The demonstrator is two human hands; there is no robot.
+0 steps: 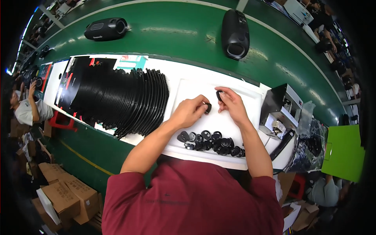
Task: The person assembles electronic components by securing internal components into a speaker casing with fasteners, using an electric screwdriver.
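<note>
Both my hands are over a shallow white tray (pixel 178 117). My left hand (pixel 191 112) pinches a small round black plastic part (pixel 208 108) between thumb and fingers. Opposite it, a little farther off and to the right, my right hand (pixel 232 102) grips a similar black plastic part (pixel 219 95), partly hidden by the fingers. The two parts are apart. Along the near side of the tray lies a loose heap of several black ring-shaped and cap-like parts (pixel 211 142), some overlapping, some close to my right forearm.
Left of the tray spreads a thick row of long black straps (pixel 125 96). A black metal fixture (pixel 280 111) and clear plastic wrap (pixel 305 117) stand to the right. Beyond, black cylindrical speakers (pixel 105 29) rest on a green surface (pixel 176 35). Cardboard boxes (pixel 70 194) sit lower left; co-workers sit at both sides.
</note>
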